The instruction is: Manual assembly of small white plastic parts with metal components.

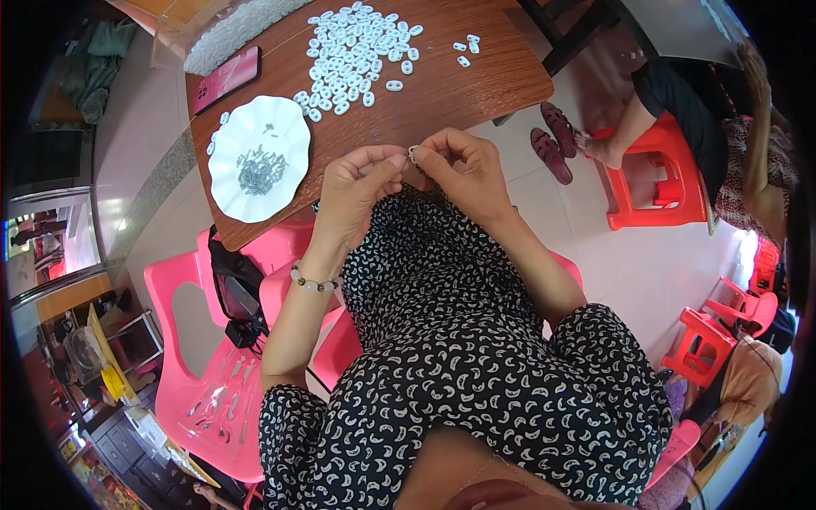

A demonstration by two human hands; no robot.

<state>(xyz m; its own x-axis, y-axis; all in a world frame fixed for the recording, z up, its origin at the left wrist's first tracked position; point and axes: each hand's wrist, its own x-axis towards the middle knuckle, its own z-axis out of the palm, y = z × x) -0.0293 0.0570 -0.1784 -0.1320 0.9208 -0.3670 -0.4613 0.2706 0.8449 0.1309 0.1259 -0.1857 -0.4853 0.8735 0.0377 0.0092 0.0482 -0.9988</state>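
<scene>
My left hand [361,189] and my right hand [466,172] are close together just off the table's front edge. Between the right thumb and forefinger is pinched a small white oval piece [413,155], seen edge-on. The left thumb and fingertips are closed beside it; whatever they pinch is too small to make out. A heap of white oval pieces with two holes each [347,61] lies on the brown wooden table [442,89]. On the table's left, a white scalloped plate [287,127] carries a pile of small grey metal pins or screws [260,175].
A pink phone [228,81] lies behind the plate, near a bundle of white material [242,36]. A few pieces [463,60] sit apart at right. A pink chair [204,416] with a black bag [236,280] is at left. Another person sits by a red stool [625,204].
</scene>
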